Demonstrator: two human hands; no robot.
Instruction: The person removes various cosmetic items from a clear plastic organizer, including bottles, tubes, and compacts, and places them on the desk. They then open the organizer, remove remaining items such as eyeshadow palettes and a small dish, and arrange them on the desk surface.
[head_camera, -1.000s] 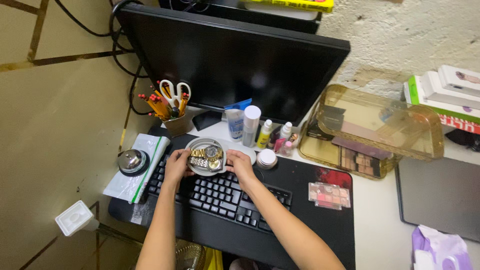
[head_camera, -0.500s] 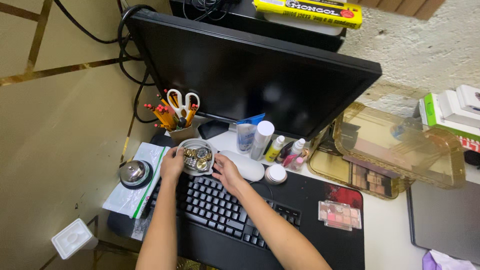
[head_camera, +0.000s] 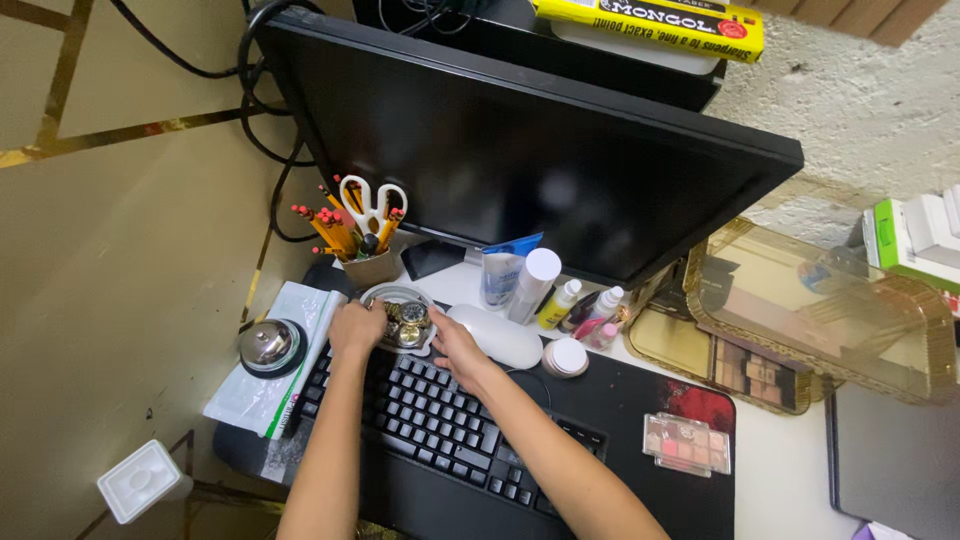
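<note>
Now both hands grip a small round dish (head_camera: 398, 296) of wristwatches: the left hand (head_camera: 357, 327) curls around its near-left rim, the right hand (head_camera: 455, 347) pinches its right edge. Compared with a second ago, the dish has moved away from the person, off the middle of the black keyboard (head_camera: 440, 425) to its far edge, just below the pencil cup (head_camera: 368, 266). At least two gold watches lie in it; an exact count is unclear. Both forearms stretch forward over the keys. One white mouse (head_camera: 500, 335) sits just right of the dish, one silver bell (head_camera: 267, 344) to its left, one monitor (head_camera: 540, 150) behind.
</note>
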